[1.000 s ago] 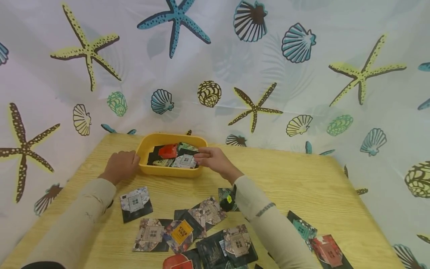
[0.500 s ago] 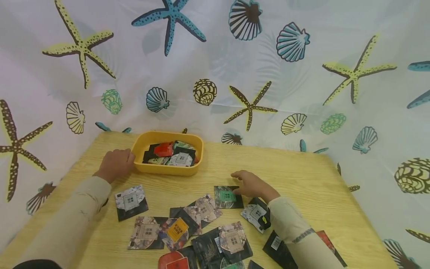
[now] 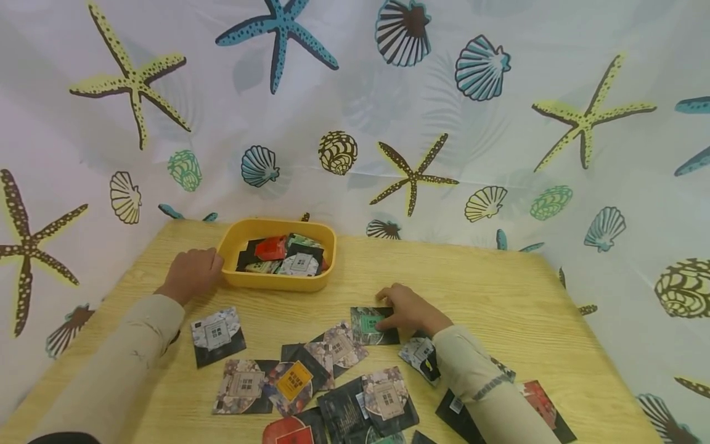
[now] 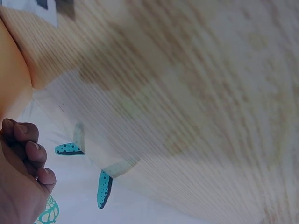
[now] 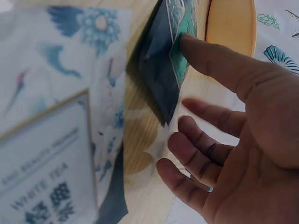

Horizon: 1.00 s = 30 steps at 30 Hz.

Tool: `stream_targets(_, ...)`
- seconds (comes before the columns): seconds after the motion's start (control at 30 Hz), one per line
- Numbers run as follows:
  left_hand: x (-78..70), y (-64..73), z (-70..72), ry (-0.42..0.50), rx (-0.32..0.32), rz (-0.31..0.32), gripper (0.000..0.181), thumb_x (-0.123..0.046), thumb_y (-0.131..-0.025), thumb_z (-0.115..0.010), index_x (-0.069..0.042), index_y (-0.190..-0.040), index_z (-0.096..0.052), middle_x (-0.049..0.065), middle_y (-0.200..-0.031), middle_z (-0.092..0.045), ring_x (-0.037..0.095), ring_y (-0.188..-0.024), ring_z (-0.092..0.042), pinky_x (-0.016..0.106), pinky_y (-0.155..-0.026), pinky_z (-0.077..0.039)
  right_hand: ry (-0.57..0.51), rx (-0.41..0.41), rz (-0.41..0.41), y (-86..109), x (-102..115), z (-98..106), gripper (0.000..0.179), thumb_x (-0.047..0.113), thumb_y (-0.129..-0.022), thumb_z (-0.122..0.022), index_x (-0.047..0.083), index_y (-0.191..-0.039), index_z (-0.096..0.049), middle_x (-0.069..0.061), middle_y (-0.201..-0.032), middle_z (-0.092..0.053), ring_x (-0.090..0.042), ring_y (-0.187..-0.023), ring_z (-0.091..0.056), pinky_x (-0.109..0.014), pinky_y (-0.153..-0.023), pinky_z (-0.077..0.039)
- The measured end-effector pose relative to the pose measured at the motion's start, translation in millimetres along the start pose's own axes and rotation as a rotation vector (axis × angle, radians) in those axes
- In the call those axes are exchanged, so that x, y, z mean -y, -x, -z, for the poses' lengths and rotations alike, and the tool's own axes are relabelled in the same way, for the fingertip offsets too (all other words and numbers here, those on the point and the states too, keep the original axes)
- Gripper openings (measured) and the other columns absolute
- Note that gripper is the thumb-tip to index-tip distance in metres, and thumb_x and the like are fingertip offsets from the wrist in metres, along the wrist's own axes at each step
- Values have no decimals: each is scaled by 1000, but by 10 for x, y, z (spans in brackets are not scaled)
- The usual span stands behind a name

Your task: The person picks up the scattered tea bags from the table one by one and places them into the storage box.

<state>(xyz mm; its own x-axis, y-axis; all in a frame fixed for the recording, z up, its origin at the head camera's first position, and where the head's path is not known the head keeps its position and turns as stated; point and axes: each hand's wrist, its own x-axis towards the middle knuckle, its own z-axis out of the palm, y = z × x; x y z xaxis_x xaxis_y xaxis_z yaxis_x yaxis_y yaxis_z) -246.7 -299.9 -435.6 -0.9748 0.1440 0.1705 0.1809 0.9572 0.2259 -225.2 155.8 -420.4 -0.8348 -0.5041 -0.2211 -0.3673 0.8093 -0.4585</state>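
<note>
My right hand [image 3: 413,308] is over a dark tea sachet with a green label [image 3: 365,324]. In the right wrist view its thumb [image 5: 212,58] touches the label, while the other fingers are spread, loosely bent, beyond the sachet's edge. A white and blue sachet printed "White Tea" [image 5: 51,168] lies close by in that view. My left hand [image 3: 191,274] rests against the left end of a yellow plastic basket [image 3: 277,282], its fingers curled in with nothing seen between them. Several sachets, among them a red one [image 3: 270,248], lie in the basket.
Several more sachets are scattered over the wooden table [image 3: 471,277], some overlapping, including an orange-labelled one [image 3: 294,381] and a grey-labelled one [image 3: 217,335]. A red sachet [image 3: 540,404] lies at the right. Behind hangs a white cloth with sea-life prints [image 3: 310,111].
My right hand has moved from inside the basket, right and nearer, to the green-labelled sachet, and its thumb has come down on it. The left hand stays at the basket.
</note>
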Motion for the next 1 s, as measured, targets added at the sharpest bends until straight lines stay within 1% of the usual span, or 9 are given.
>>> stream_targets(0.17, -31, 1, 54, -3, 11, 2, 34, -17, -99, -29, -7, -70, -44, 3, -60, -37, 21, -56, -39, 32, -55, -30, -39, -24, 45, 6, -11, 3, 37, 19, -80, -83, 4, -108, -63, -11, -106, -62, -24, -98, -60, -41, -89, -51)
stream_targets(0.37, -7, -3, 31, 4, 12, 6, 35, -18, -100, -28, -7, -71, -44, 4, -60, -37, 21, -56, -40, 32, -56, -30, -94, 2, -19, 27, 3, 12, 37, 22, -80, -83, 10, -102, -56, -5, -99, -58, -18, -90, -55, -37, -83, -48)
stream_targets(0.43, 12, -11, -1, 5, 11, 11, 35, -19, -99, -27, -7, -71, -44, 3, -60, -37, 21, -56, -40, 32, -56, -30, -137, 27, 7, 24, -7, 17, 31, 22, -82, -80, 10, -98, -57, -3, -90, -56, -16, -81, -52, -34, -76, -46)
stream_targets(0.53, 23, -18, -29, 7, 14, 13, 35, -19, -99, -27, -7, -71, -45, 3, -59, -37, 21, -56, -40, 32, -56, -30, -270, 26, 100, 1, -15, 55, 18, 20, -89, -73, 7, -92, -61, 1, -74, -51, -12, -65, -44, -28, -63, -41)
stream_targets(0.63, 23, -25, -20, 4, 14, 11, 35, -18, -99, -28, -7, -71, -45, 3, -59, -37, 21, -56, -40, 32, -56, -30, -457, -39, 161, -42, 55, 160, 18, 18, -95, -65, 3, -89, -60, 3, -63, -48, -10, -54, -44, -26, -54, -41)
stream_targets(0.73, 13, -29, 8, 1, 10, 7, 35, -18, -99, -28, -7, -71, -45, 3, -59, -38, 21, -56, -40, 32, -56, -30, -625, -160, 112, -124, 217, 301, 18, 17, -98, -61, -1, -94, -59, 3, -61, -53, -9, -51, -52, -28, -52, -46)
stream_targets(0.83, 6, -30, 25, 0, 6, 4, 35, -18, -100, -28, -7, -71, -45, 4, -59, -38, 21, -56, -40, 32, -56, -30, -752, -247, 8, -287, 411, 375, 19, 16, -99, -59, -3, -103, -62, 2, -67, -62, -8, -55, -61, -26, -55, -51)
stream_targets(0.9, 6, -24, 22, 1, 8, 11, 36, -19, -100, -27, -7, -71, -45, 4, -59, -38, 21, -56, -40, 32, -56, -30, -818, -263, -56, -416, 551, 376, 20, 15, -99, -59, -4, -107, -63, -1, -77, -66, -7, -58, -64, -28, -61, -56)
stream_targets(1.0, 0, -12, 11, 9, 17, 17, 36, -20, -100, -27, -7, -71, -45, 3, -59, -38, 21, -56, -41, 31, -56, -30, -886, -239, -118, -621, 724, 293, 21, 11, -99, -58, -5, -111, -64, -12, -96, -69, -8, -65, -70, -35, -76, -60)
